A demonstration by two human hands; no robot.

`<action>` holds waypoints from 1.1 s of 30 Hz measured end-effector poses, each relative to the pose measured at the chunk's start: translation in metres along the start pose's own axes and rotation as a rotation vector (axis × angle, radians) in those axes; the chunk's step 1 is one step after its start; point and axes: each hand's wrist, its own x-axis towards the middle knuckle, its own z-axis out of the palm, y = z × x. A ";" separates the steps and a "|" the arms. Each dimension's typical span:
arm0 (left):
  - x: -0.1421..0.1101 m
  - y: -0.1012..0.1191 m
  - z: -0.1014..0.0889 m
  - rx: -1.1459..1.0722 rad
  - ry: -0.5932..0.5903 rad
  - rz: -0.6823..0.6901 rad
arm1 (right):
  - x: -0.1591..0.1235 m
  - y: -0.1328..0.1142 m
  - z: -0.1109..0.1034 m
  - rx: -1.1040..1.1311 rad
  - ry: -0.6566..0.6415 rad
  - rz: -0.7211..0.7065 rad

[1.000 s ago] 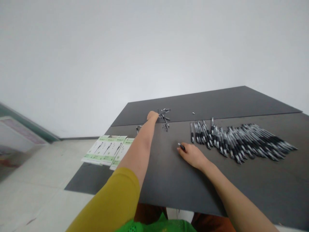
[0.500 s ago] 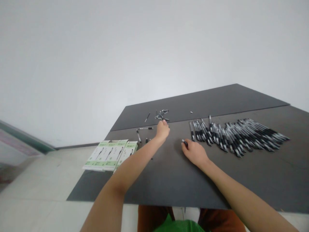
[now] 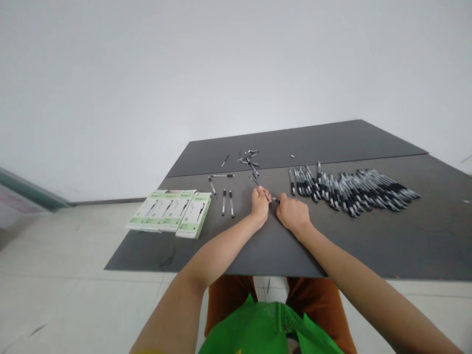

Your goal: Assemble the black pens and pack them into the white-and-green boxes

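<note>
A thin pen refill (image 3: 264, 192) is pinched in the fingertips of the left hand (image 3: 260, 206), its far end slanting up and away from the knuckles. Just beside it, the right hand (image 3: 292, 214) is closed on a short black pen part (image 3: 276, 199), of which only a dark tip pokes out past the fingers toward the left hand. The two hands sit close together, fingertips nearly meeting, low over the dark table (image 3: 258, 246); whether the refill and the pen part touch cannot be told.

Beyond the left fingertips lies a loose scatter of small pen parts (image 3: 249, 160). To the left of the left hand, two pens (image 3: 227, 202) lie side by side, with two more single pens (image 3: 212, 186) a little farther off. Farther left still, near the table's edge, are flat green-and-white boxes (image 3: 173, 216). To the right of the right hand, a long row of black pens (image 3: 350, 189) stretches away along the table, well apart from the fingers.
</note>
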 end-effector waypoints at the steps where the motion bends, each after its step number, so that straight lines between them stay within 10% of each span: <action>1: 0.000 -0.002 0.000 0.002 0.004 -0.001 | 0.000 0.000 0.000 -0.002 0.002 -0.004; 33: 0.008 -0.005 0.008 0.144 0.071 0.040 | -0.003 -0.001 0.005 -0.130 0.015 -0.077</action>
